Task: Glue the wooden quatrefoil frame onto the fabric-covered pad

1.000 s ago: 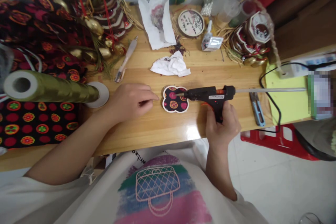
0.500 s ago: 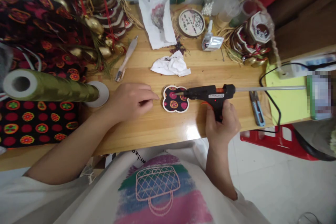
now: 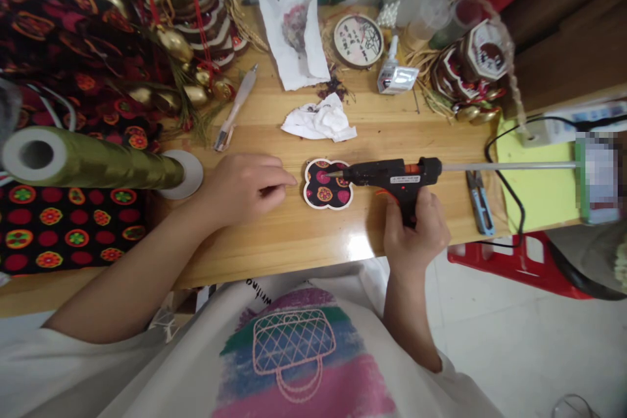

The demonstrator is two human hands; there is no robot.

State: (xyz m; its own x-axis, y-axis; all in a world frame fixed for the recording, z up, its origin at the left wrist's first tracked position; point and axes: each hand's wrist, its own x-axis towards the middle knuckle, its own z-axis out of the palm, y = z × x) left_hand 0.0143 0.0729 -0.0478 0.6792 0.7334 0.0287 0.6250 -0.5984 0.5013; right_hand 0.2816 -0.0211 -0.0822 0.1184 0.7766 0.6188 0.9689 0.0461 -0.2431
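My right hand (image 3: 416, 228) is wrapped around the handle of a black glue gun (image 3: 392, 174). A long pale glue stick (image 3: 509, 166) runs out of its back end toward the right. The gun's nozzle tip is over the upper part of a flower-shaped piece (image 3: 328, 185) with a white rim and black patterned fabric; I cannot tell whether it touches. Left of this piece, my left hand (image 3: 249, 189) rests on the table with its index finger stretched toward the rim, just apart from it. Its other fingers are partly curled, with nothing visible in them.
Crumpled tissue (image 3: 321, 119) lies behind the piece, near a round tin (image 3: 358, 41) and a glue bottle (image 3: 396, 75). A green ribbon roll (image 3: 102, 160) stands left. Blue-handled pliers (image 3: 480, 202) and a black cable (image 3: 514, 196) are right. A pen (image 3: 238, 104) lies back left.
The glue gun and its stick have shifted very slightly to the right. My left hand and the flower-shaped piece have stayed in place.
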